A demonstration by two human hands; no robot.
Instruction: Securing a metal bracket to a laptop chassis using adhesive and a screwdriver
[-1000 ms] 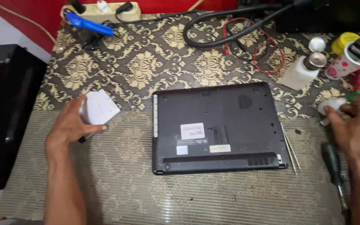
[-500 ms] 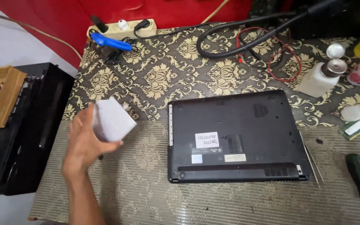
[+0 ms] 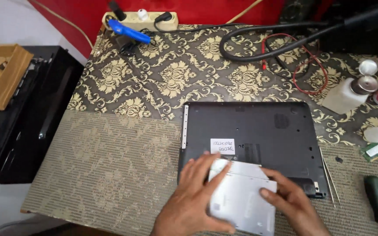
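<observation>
A black laptop (image 3: 259, 131) lies upside down on the table, with a white label on its base. Both hands hold a flat silver rectangular drive unit (image 3: 241, 196) over the laptop's near edge. My left hand (image 3: 189, 201) grips its left side with the thumb under the front edge. Fingers of my right hand (image 3: 292, 201) rest on its right side. The laptop's near edge is partly hidden behind the drive and my hands.
A green-handled screwdriver (image 3: 376, 196) and tweezers (image 3: 329, 172) lie right of the laptop. A white bottle (image 3: 346, 94), black hose (image 3: 285, 41), red wire (image 3: 311, 65) and a power strip (image 3: 138, 19) sit at the back. A black case (image 3: 31, 118) stands left of the table.
My left hand carried the silver drive from the table's left side to the laptop's near edge. My right hand came in from the right and took its other side. The camera view shifted left.
</observation>
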